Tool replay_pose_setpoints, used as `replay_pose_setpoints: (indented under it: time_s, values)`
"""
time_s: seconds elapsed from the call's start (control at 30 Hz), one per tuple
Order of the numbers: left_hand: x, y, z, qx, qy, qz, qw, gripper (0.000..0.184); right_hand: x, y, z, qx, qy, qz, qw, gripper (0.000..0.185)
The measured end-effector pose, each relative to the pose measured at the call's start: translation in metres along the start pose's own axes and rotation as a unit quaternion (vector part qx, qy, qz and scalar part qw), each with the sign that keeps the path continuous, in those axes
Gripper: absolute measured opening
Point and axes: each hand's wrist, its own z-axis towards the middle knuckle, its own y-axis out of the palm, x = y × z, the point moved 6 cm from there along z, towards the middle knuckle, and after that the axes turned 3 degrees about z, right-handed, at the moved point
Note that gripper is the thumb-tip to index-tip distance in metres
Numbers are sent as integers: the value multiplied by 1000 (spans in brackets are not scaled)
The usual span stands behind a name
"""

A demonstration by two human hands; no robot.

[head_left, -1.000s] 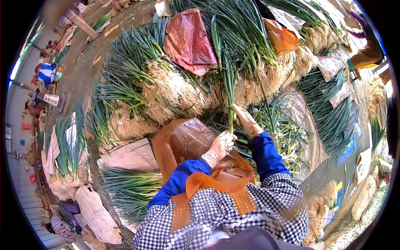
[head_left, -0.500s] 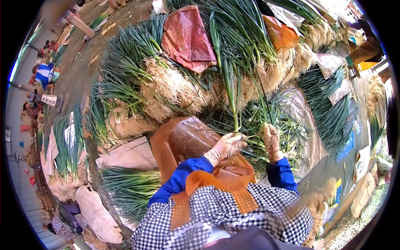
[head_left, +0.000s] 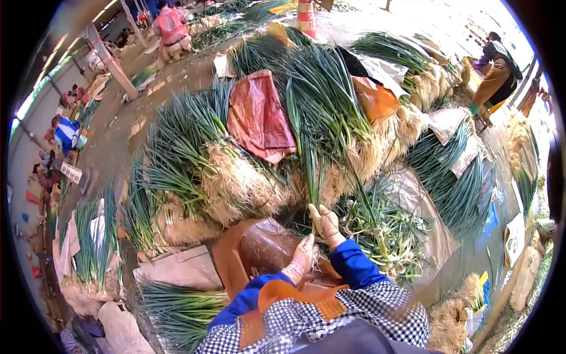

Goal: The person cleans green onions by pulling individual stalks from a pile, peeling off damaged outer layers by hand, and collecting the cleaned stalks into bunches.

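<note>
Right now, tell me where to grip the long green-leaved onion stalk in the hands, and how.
Pinch the long green-leaved onion stalk low, at its pale base, coming from the near side. That narrow, straight base points toward the viewer, while the thin leaves run away and would probably bend. The right hand pinches it low; the left hand sits nearer.

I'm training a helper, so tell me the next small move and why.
Perhaps draw the right hand sideways to strip the onion stalk: it pinches the stalk just above the left hand, which grips lower down, and loose leaves lie rightward.
</note>
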Motion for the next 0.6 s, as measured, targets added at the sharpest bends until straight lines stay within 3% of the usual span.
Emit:
replay_pose_setpoints:
  time_s: [0.03, 0.07, 0.1, 0.17, 0.2, 0.23, 0.27, 0.3, 0.4, 0.43, 0.5, 0.57, 0.6]
  values:
    - [-3, -3, 1, 13, -4, -35, 999, 14, -14, -7, -3, 56, -111, -143, 982, 24]
    - [-1, -8, 5, 26, 5, -37, 999, 15, -20, -13, -9, 42, -171, -191, 966, 23]
    - [-2, -14, 9, 43, 9, -40, 998, 17, -12, -12, -18, -11, -169, -224, 960, 14]
    - [23, 18, -13, 76, 28, -134, 988, 27, 8, -10, -53, -102, -107, 74, 986, 10]
    - [12, -17, 11, 15, 63, 30, 997, 28, -9, -20, -77, -184, 152, 267, 934, 7]
    - [11, -18, 14, -14, 29, -80, 996, 29, -11, -38, -90, -217, 151, 251, 931, 11]
    - [8, -20, 18, -36, -10, -187, 982, 30, -49, -71, -91, -191, 50, 97, 976, 15]
    - [17, -19, 15, -36, -1, -170, 985, 31, 26, -101, -80, -180, -49, -139, 973, 18]
    - [15, -16, 9, 8, 1, -137, 991, 34, 44, -178, -46, -149, 22, -442, 884, 39]
    - [17, -15, 7, 0, 4, -122, 992, 35, 77, -188, -45, -250, 172, -543, 783, 28]
    - [22, -9, 4, -45, -13, -126, 991, 34, -21, -114, -32, -213, -17, -495, 842, 42]
    - [33, -3, -7, -75, -32, -126, 989, 32, -40, -78, -17, -127, -111, -298, 940, 39]
    - [46, 6, -16, -140, -12, -105, 985, 30, -25, -63, 0, -131, -10, -212, 968, 36]
